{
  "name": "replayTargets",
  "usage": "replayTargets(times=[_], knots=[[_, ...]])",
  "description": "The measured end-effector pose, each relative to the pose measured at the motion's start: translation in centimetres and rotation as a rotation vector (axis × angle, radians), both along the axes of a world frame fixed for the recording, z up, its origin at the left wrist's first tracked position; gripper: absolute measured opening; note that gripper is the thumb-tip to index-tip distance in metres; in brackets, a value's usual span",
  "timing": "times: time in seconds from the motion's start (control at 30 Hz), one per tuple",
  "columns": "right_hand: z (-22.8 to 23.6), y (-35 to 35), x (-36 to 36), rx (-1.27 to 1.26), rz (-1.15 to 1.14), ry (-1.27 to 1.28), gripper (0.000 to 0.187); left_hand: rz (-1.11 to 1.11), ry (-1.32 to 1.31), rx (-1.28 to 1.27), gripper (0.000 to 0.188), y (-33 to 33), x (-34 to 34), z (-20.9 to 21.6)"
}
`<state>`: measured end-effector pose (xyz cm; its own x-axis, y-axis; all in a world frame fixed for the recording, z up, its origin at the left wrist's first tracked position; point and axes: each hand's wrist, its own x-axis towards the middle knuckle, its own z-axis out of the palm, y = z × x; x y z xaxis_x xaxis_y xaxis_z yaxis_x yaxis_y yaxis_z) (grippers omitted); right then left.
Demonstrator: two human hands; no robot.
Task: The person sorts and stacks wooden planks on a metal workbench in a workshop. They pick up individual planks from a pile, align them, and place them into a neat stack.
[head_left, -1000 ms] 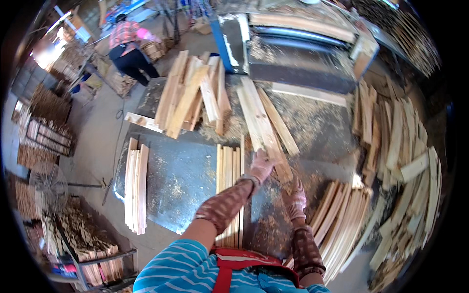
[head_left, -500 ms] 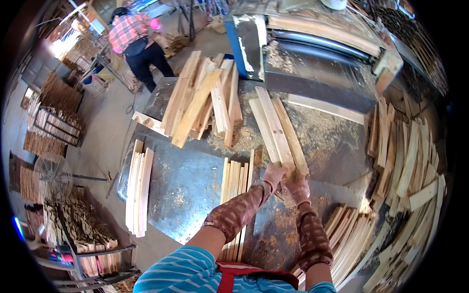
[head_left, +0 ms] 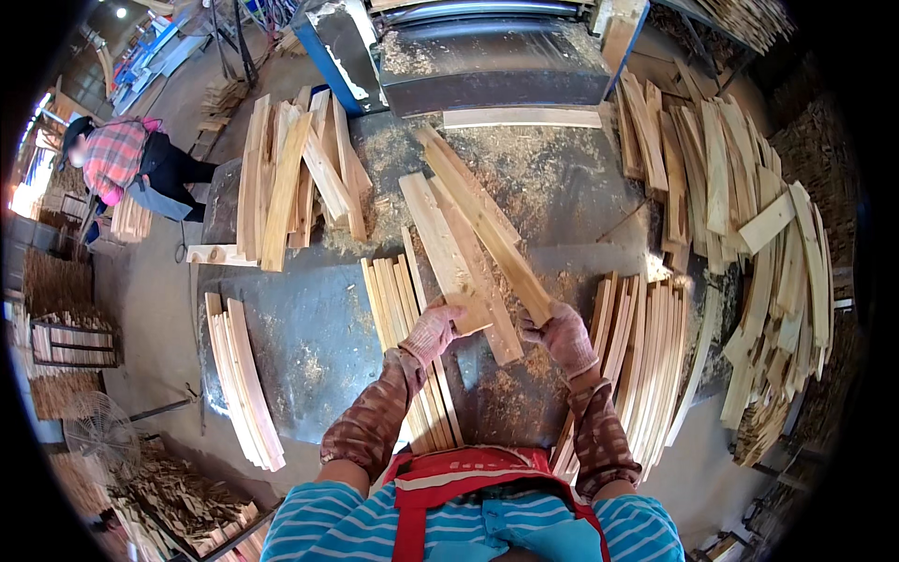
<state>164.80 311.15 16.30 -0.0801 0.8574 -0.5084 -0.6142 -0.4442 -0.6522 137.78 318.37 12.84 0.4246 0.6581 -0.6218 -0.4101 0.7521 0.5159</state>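
Note:
My gloved left hand [head_left: 438, 330] is closed on the near end of a wide wooden board [head_left: 433, 239], thumb on its top face. In my gloved right hand [head_left: 560, 339] is the near end of a narrower wooden strip [head_left: 496, 232], which slants away to the far left. Between them another wooden board [head_left: 482, 281] lies on the dark table, partly covered by the strip, with neither hand on it. Close beside my left forearm stands a row of narrow strips [head_left: 398, 300]; a further stack of strips [head_left: 646, 328] is just right of my right hand.
A jumbled pile of boards [head_left: 290, 178] lies at the far left of the sawdust-strewn table [head_left: 328, 347]. Another bundle of strips [head_left: 242, 375] is at its left edge. Beyond stands a roller machine [head_left: 496, 66]. Many boards [head_left: 749, 187] are heaped at right. A person [head_left: 131, 164] bends at far left.
My hands have moved apart, and the boards that lay together are now fanned out. My view has shifted, so the machine sits higher in the picture and the co-worker further left.

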Motion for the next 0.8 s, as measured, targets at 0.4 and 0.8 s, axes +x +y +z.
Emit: replayTargets(times=[0.4,0.8], knots=[[2.5,-8.1,-11.6,0.023,0.427,-1.261,0.075,0.210,-0.023,0.000,0.021,-6.9,1.2,-2.2],[1.5,-5.9,-9.6,-0.314,0.731,-1.364,0.089,0.290,0.139,0.246,0.028,-4.6,-8.0,-3.9]])
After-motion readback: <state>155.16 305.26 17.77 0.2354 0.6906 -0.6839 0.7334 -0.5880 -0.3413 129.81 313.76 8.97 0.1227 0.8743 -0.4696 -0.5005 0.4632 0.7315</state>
